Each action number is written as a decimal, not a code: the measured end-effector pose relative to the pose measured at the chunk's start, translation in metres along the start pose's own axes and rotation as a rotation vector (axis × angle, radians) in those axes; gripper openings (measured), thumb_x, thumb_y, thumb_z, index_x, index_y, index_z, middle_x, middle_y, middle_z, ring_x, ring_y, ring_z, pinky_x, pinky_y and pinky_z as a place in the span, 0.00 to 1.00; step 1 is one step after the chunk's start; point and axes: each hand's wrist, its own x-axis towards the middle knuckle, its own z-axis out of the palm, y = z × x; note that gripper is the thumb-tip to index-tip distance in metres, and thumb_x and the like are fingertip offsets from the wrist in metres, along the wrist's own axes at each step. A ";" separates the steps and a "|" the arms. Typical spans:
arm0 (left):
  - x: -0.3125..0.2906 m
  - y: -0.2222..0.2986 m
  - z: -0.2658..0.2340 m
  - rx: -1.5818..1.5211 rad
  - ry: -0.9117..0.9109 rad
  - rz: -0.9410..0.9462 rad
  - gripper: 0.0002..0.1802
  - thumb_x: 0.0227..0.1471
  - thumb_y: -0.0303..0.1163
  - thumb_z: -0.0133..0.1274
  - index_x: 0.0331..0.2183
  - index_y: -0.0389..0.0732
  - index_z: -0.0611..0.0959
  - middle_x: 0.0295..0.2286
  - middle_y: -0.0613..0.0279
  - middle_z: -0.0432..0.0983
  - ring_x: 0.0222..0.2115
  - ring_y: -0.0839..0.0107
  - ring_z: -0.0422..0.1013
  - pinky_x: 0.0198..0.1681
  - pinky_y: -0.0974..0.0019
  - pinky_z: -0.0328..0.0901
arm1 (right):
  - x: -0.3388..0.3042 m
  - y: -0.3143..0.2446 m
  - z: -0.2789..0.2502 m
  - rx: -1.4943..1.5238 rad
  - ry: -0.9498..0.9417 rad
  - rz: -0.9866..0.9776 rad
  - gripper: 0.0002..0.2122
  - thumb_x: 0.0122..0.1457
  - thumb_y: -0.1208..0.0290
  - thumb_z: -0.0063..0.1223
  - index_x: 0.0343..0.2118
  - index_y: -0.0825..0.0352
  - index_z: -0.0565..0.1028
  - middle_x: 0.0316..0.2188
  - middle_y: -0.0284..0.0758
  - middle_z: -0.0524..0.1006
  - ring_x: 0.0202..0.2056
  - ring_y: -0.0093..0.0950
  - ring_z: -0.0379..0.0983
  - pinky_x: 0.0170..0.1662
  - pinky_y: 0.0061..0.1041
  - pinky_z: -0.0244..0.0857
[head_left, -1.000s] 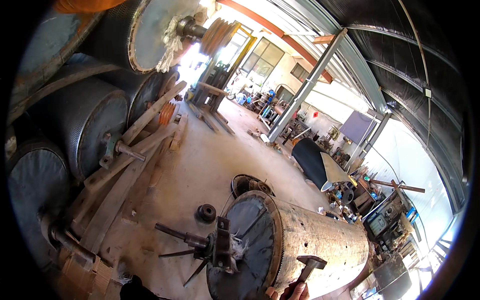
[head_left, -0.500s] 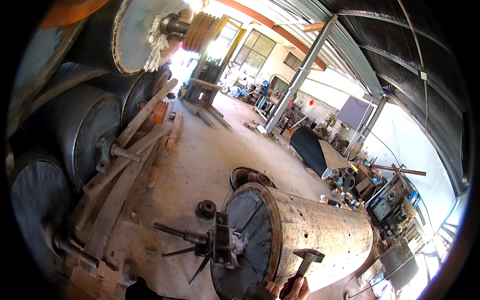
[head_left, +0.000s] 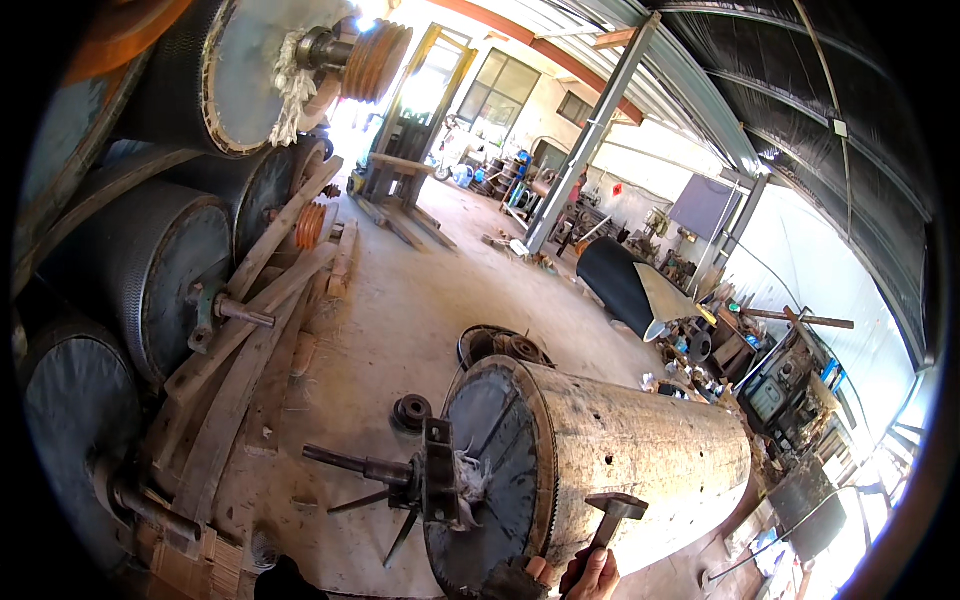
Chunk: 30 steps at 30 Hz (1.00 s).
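Observation:
My right hand (head_left: 597, 577) is closed round the handle of a hammer (head_left: 617, 506), its metal head raised in front of a large drum (head_left: 650, 440). The drum lies on its side, with a pale, stained, perforated shell. Its dark round end face (head_left: 490, 420) carries a shaft (head_left: 345, 460) through a dark bearing block (head_left: 438, 470), with whitish fibres bunched beside it. At the end rim, by the lower edge, is my left hand (head_left: 538, 572); only bent fingertips show, next to a dark, ragged covering. What they hold, if anything, is hidden.
Several dark drums (head_left: 180, 270) are stacked at left, with wooden beams (head_left: 245, 350) leaning by them. A round metal part (head_left: 410, 412) and a wheel-like part (head_left: 500, 347) lie on the floor. Behind are a forklift mast (head_left: 415, 120), a steel post (head_left: 590, 140) and cluttered machinery (head_left: 775, 390).
The view has shifted slightly. My right hand keeps the hammer beside the drum, its head slightly higher in the picture. My left fingertips stay at the rim.

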 end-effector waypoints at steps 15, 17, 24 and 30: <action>-0.010 0.011 -0.002 0.013 0.022 -0.009 0.09 0.46 0.31 0.56 0.33 0.41 0.79 0.32 0.57 0.74 0.30 0.56 0.72 0.29 0.53 0.67 | -0.004 0.000 -0.012 0.037 -0.001 -0.031 0.15 0.70 0.54 0.47 0.31 0.59 0.69 0.16 0.21 0.63 0.15 0.12 0.53 0.17 0.16 0.46; -0.011 0.011 -0.001 0.017 0.022 -0.015 0.09 0.46 0.31 0.56 0.33 0.41 0.79 0.33 0.57 0.74 0.31 0.56 0.72 0.29 0.53 0.67 | -0.005 -0.004 -0.013 0.027 -0.015 -0.027 0.13 0.70 0.56 0.48 0.31 0.59 0.69 0.16 0.20 0.63 0.14 0.12 0.54 0.16 0.16 0.46; -0.013 0.010 0.002 0.025 0.024 -0.032 0.09 0.46 0.30 0.56 0.33 0.41 0.79 0.33 0.57 0.74 0.31 0.56 0.72 0.30 0.53 0.68 | 0.007 0.025 -0.023 -0.139 0.013 -0.093 0.13 0.68 0.62 0.53 0.28 0.61 0.67 0.16 0.22 0.64 0.16 0.12 0.55 0.17 0.18 0.48; -0.016 0.009 0.004 0.027 0.022 -0.048 0.09 0.46 0.30 0.56 0.33 0.41 0.79 0.33 0.57 0.74 0.31 0.56 0.73 0.30 0.53 0.68 | -0.001 -0.004 -0.009 -0.217 0.007 -0.180 0.17 0.68 0.59 0.52 0.25 0.67 0.69 0.16 0.26 0.67 0.19 0.18 0.59 0.21 0.24 0.55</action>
